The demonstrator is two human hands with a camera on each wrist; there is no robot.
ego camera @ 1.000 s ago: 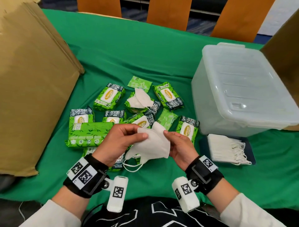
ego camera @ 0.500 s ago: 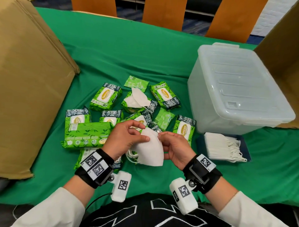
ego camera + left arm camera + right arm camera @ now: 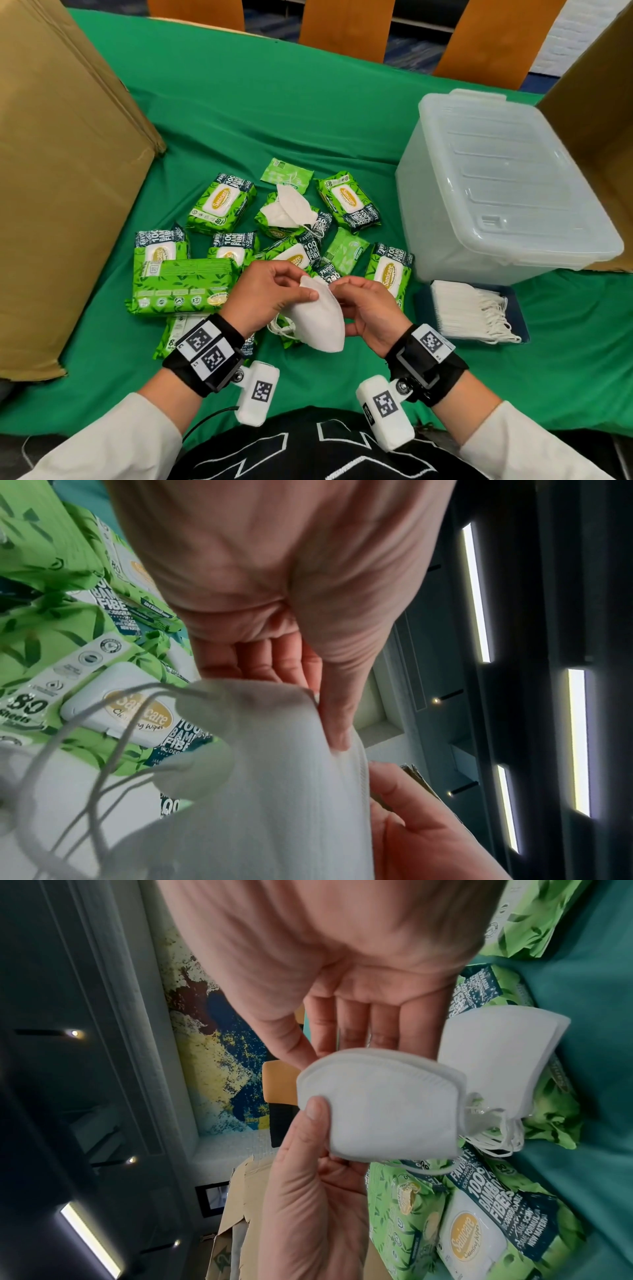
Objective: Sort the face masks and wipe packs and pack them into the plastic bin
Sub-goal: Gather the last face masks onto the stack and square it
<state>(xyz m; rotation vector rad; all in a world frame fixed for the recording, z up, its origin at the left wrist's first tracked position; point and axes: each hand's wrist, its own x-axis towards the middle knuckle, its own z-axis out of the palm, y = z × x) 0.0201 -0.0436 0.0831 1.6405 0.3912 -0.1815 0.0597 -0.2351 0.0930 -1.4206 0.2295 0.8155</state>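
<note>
Since a moment ago, we have folded the white face mask [image 3: 317, 320] flat and drawn it nearer our chest. Our left hand [image 3: 265, 296] pinches its upper edge between thumb and fingers; our right hand [image 3: 368, 310] pinches the opposite edge, above the green wipe packs [image 3: 222, 202]. The mask looks light, soft and limp, with trailing loops; edges suit gripping. Rightward sits the lidded plastic bin [image 3: 496, 192].

1 bin [image 3: 445, 205], 2 cardboard boxes [image 3: 51, 171] [image 3: 603, 102]
</note>
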